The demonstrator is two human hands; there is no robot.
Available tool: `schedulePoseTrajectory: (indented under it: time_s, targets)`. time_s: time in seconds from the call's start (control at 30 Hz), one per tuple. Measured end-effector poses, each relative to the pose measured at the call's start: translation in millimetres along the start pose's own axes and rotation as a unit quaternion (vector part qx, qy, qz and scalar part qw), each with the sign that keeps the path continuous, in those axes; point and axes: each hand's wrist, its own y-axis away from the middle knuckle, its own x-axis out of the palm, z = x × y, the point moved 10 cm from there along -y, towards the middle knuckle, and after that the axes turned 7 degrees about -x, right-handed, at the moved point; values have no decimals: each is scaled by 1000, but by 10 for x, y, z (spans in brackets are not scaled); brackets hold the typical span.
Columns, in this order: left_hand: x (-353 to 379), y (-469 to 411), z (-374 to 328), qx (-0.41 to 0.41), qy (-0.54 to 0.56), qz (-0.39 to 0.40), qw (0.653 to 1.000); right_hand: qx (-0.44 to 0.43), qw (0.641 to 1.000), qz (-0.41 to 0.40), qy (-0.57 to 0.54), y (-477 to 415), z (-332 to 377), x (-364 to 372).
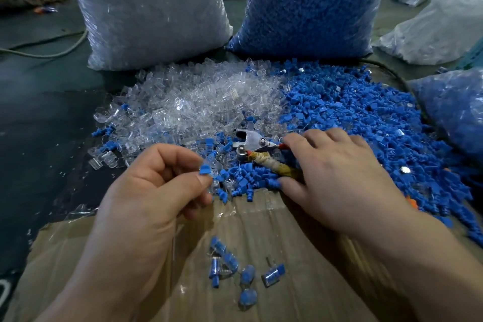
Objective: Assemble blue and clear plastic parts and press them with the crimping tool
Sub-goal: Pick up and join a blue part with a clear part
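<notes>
Centrally, the crimping tool (252,142) is laid at the near edge of the loose parts, its wrapped handles gripped by the curled fingers and thumb of the right hand (337,172). Just left of the tool, one blue part (204,170) is pinched between thumb and forefinger of the left hand (156,183). Behind the tool the clear heap (188,104) and blue heap (352,112) are spread; nearer than it, open cardboard (282,222) is occupied by a few assembled pieces (224,264).

Dim, even light, glare on the clear bags (146,8), blurred forearms and wide-angle bending at the edges.
</notes>
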Motion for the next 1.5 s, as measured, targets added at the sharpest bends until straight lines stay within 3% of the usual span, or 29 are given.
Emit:
schedulePoseTrajectory:
  time_s: [0.23,0.43,0.6,0.97,1.27,1.5]
  targets:
    - [33,19,-35,-8,52,-14,998,-14,999,-29,-14,-69,-7,-82]
    - [17,35,-32,-37,88,-22,995,-59,978,-123,-157,23,30,-392]
    - [60,47,-91,-20,66,-21,997,-165,975,-75,-131,114,385,-328]
    - [46,88,-220,56,-43,-42,997,-186,966,-106,-142,160,320,-394]
    - [72,186,-374,127,-80,-53,987,-201,960,-114,-158,182,328,-417]
    - [96,194,-388,137,-93,-36,985,-209,966,-96,-119,161,367,-367]
